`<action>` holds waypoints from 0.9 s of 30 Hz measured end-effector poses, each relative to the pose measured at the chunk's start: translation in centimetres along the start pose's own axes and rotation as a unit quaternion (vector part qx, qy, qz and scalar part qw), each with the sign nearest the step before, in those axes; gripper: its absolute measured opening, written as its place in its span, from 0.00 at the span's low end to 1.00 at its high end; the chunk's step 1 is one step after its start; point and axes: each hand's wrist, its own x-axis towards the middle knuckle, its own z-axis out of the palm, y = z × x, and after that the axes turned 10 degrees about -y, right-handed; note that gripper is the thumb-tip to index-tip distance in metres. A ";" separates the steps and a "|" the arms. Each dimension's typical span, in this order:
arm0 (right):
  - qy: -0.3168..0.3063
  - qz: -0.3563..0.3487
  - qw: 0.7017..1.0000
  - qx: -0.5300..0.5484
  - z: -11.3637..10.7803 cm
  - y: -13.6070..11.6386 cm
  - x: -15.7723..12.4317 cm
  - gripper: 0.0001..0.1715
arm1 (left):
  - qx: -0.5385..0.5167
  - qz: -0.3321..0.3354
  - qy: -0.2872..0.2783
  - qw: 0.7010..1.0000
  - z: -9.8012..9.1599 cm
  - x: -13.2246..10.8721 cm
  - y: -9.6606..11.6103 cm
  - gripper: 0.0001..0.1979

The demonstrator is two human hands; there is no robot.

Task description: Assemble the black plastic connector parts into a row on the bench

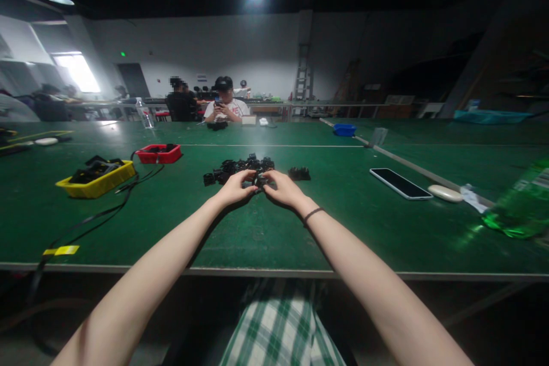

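Note:
My left hand (238,187) and my right hand (283,187) meet over the green table, fingers curled from both sides around a small black part (259,180). What kind of part it is I cannot make out, since the fingers cover much of it. Just beyond the hands lies a loose pile of similar black parts (227,169), spread mostly to the left. A short row of black parts (299,173) sits to the right of my right hand, apart from it. A dark band circles my right wrist.
On the left are a yellow bin (96,183) and a red bin (159,154) holding black parts, with a black cable (124,200) trailing off the table edge. On the right lie a phone (400,184), a pale oval object (446,193) and a green bottle (521,206). A person (227,107) sits across the table.

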 end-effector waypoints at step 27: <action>-0.008 -0.006 1.000 0.028 -0.3 -0.3 -0.1 0.15 | -0.024 -0.009 -0.007 1.000 -0.1 0.0 0.2 0.23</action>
